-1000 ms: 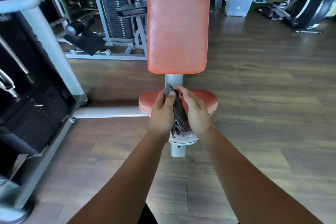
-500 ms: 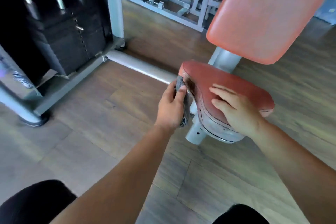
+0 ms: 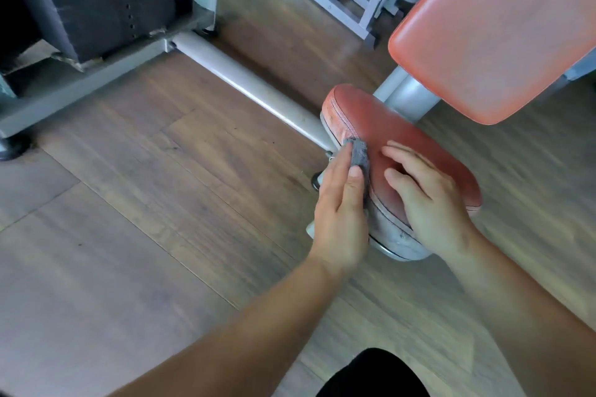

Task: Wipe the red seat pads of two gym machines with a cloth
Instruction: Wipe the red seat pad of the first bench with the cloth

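Observation:
A red seat pad sits on a grey post, with the machine's red back pad tilted above it at the upper right. My left hand presses a grey cloth against the seat's left side edge, fingers fairly straight along it. My right hand rests flat on top of the seat pad, fingers spread and relaxed, holding nothing. Most of the cloth is hidden behind my left hand.
A grey floor tube runs from the seat to a frame with a black weight stack at the upper left. Another grey machine frame stands behind. Wooden floor lies to the left. A dark shape shows at the bottom.
The cloth went from between both hands to my left hand alone. My right hand settled on top of the seat. My left hand slid the cloth forward along the seat's side edge.

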Demonstrator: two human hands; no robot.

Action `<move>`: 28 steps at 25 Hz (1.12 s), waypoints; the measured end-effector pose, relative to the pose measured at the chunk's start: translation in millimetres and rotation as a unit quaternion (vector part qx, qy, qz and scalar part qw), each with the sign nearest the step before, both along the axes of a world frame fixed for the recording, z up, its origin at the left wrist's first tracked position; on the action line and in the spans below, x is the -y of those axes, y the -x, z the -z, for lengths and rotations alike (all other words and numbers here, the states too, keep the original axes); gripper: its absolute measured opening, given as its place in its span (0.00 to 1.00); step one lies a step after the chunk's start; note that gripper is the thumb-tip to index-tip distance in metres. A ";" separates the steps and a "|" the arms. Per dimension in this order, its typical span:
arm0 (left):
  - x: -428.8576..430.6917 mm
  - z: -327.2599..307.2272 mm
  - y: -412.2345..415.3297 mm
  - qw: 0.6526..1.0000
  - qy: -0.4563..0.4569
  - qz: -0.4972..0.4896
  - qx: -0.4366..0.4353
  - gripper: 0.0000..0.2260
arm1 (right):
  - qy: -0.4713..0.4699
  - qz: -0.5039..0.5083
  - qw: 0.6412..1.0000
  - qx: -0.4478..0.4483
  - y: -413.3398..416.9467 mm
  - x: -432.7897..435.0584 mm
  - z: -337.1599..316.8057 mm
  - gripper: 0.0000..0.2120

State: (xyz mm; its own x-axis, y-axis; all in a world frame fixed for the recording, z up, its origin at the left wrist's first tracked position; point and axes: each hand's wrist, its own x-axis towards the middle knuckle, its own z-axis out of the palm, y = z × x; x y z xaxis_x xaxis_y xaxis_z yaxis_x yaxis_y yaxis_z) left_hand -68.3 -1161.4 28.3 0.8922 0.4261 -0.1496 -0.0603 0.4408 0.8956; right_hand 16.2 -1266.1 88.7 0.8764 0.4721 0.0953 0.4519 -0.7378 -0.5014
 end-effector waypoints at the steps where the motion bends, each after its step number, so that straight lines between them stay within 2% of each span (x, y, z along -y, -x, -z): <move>1: 8.7 -2.9 13.9 1.000 -0.023 -0.002 0.011 0.22 | 0.000 0.000 1.000 0.000 -0.2 -0.4 0.5 0.23; 3: 11.8 -4.8 26.0 0.996 -0.076 0.001 0.045 0.22 | 0.001 -0.001 1.000 0.003 -0.9 -1.9 0.1 0.23; 5: -4.9 1.0 3.1 0.992 -0.117 0.018 0.042 0.23 | 0.009 -0.003 1.000 0.009 -2.3 -2.4 -0.2 0.23; 8: -10.6 -1.4 -8.3 0.997 -0.079 0.018 -0.001 0.22 | 0.013 -0.007 1.000 0.013 -2.5 -1.7 1.5 0.24; 12: 0.9 -0.8 12.9 0.994 -0.100 0.018 0.041 0.22 | 0.026 -0.014 0.999 0.015 -4.0 0.0 1.7 0.25; 15: -18.4 1.1 -16.8 0.996 -0.086 0.031 0.006 0.22 | 0.042 -0.022 0.999 0.008 -5.3 -0.7 1.5 0.26; 20: 1.8 7.0 17.9 0.993 -0.089 0.039 0.069 0.22 | 0.038 -0.026 0.999 0.013 -6.5 0.5 3.3 0.26; 23: -25.8 19.5 -24.2 0.983 -0.155 0.050 0.079 0.24 | 0.040 -0.028 0.999 0.016 -6.9 -0.1 3.6 0.29; 26: -54.7 25.3 -80.8 0.959 -0.275 0.042 0.058 0.25 | 0.039 -0.025 0.999 0.016 -6.3 -0.6 4.0 0.26; 28: -65.2 22.2 -101.8 0.958 -0.282 0.032 0.039 0.26 | 0.034 -0.021 0.999 0.012 -6.4 -1.0 3.6 0.26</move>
State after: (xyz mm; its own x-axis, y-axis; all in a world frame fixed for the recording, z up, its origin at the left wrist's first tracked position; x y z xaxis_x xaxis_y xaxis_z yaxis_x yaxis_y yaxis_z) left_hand 33.5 -1096.2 6.1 0.9187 0.3629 0.1562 -0.1252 -0.1076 0.9863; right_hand 22.5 -1265.1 85.2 0.8538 0.5140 0.0824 0.4939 -0.7500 -0.4399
